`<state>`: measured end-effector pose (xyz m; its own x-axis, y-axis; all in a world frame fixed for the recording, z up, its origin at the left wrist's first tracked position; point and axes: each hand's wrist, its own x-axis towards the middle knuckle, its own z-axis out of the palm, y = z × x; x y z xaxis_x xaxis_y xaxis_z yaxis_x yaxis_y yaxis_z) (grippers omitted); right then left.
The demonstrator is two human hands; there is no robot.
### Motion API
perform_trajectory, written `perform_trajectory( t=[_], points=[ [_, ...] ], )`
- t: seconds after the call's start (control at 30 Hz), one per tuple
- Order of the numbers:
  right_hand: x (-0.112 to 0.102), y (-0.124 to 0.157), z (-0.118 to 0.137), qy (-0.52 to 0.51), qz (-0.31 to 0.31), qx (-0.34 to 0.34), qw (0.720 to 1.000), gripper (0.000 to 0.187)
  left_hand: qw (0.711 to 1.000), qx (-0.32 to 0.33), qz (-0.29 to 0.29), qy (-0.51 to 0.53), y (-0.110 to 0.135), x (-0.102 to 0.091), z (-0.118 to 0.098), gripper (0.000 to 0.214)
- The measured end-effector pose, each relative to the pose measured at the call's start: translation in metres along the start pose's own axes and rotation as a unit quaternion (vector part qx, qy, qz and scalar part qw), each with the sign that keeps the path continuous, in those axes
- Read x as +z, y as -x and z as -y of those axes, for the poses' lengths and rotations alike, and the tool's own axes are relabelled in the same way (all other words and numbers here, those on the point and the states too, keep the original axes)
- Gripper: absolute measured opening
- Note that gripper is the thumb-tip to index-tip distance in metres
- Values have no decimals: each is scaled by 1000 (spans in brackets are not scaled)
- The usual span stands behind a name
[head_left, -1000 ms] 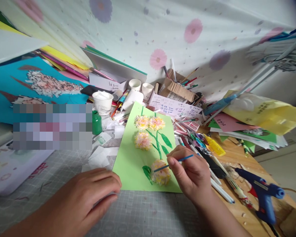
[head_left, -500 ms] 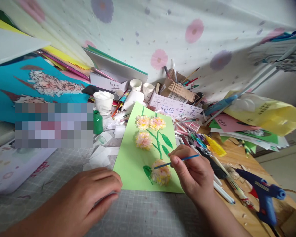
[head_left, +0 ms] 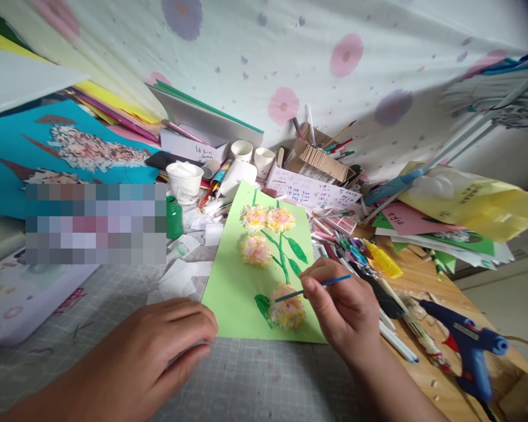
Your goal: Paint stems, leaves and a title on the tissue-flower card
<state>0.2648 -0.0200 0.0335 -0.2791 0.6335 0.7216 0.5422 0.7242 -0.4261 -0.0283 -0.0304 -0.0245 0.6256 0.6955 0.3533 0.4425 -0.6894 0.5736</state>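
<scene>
A light green sheet of paper (head_left: 233,293) lies in front of me, bearing several pink and yellow textured flowers (head_left: 256,251) with painted green stems and leaves (head_left: 297,250). My right hand (head_left: 341,305) pinches a thin blue paintbrush (head_left: 337,280). The brush's tip end reaches over the left side of the lowest flower (head_left: 287,308), near a green leaf at its left; whether it touches the paper I cannot tell. My left hand (head_left: 176,337) rests at the sheet's lower left corner, palm down with its fingers loosely bent and nothing visible in it.
Left of the sheet stand a green paint bottle (head_left: 174,217), a paper cup (head_left: 185,181) and scraps of white paper (head_left: 182,278). Pens and a yellow tube (head_left: 385,259) crowd the right side. A blue glue gun (head_left: 469,340) lies at the right edge of the table.
My right hand and the paintbrush have shifted very slightly left. My left hand stays in place, and the sheet has not visibly moved.
</scene>
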Motion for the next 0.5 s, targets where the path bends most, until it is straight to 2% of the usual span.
perform_trajectory(
  t=[0.27,0.5],
  points=[
    [0,0,1,-2,15,8,1000,25,1000,-3,18,13,0,-2,0,19],
    [-1,-1,1,4,1,14,1000,24,1000,-10,16,23,0,0,0,19]
  ],
)
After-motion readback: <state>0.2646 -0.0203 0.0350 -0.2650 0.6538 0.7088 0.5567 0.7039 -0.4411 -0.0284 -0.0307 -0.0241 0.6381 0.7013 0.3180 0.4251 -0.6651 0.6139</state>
